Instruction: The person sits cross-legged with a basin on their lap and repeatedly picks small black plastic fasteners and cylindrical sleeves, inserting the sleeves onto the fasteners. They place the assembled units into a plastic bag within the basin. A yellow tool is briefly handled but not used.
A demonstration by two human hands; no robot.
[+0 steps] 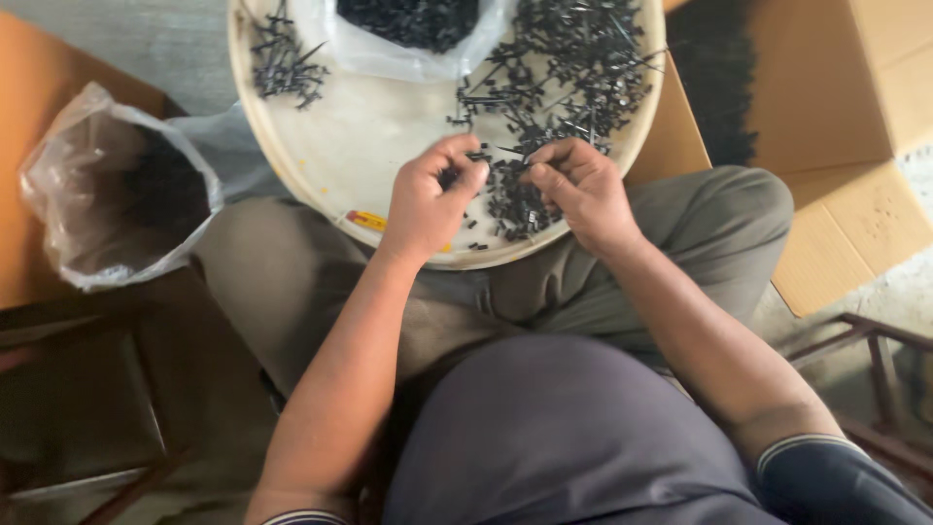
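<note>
A round cream tray (360, 146) rests on my lap, strewn with several small black screws (573, 68) and short black sleeves (515, 204). My left hand (428, 199) is curled over the tray's near edge, pinching small black pieces between thumb and fingers. My right hand (583, 190) sits just beside it, fingers closed on a thin black screw above the pile of sleeves. The two hands nearly touch at the fingertips.
A clear plastic bag (408, 39) of black parts lies at the tray's far side. Another plastic bag (117, 185) with dark contents stands at my left. A cardboard box (846, 117) is at the right, a metal frame (875, 360) lower right.
</note>
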